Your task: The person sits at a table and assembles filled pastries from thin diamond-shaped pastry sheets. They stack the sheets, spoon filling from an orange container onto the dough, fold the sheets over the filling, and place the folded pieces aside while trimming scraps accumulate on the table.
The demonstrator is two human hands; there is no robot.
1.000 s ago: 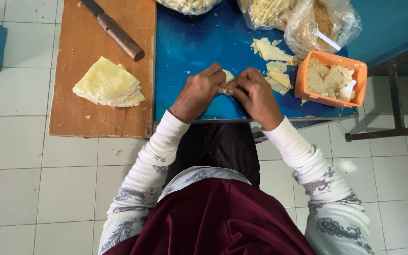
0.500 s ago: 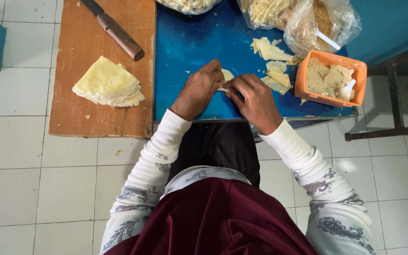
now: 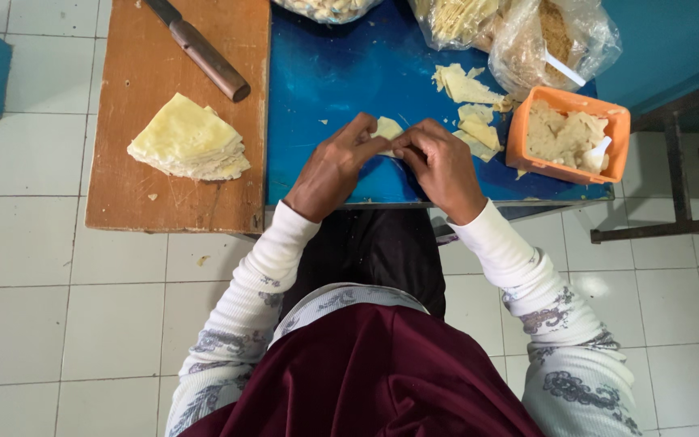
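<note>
Two hands pinching one dough wrapper over the blue table

Left hand point(image 3: 335, 168) and right hand point(image 3: 438, 162) meet fingertip to fingertip, fingers curled tight on a pale dough wrapper point(image 3: 387, 128) — just above the blue table point(image 3: 341, 73); farther right, loose wrappers point(image 3: 469, 105) beside an orange tub point(image 3: 568, 133) of filling.

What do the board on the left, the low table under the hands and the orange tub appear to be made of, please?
The board looks like bare wood: brown, matte, with grain and scratch marks. The low table seems painted, perhaps metal or wood beneath: glossy blue with scuffs and a pale edge. The orange tub looks like plastic: smooth, evenly coloured thin walls.
</note>
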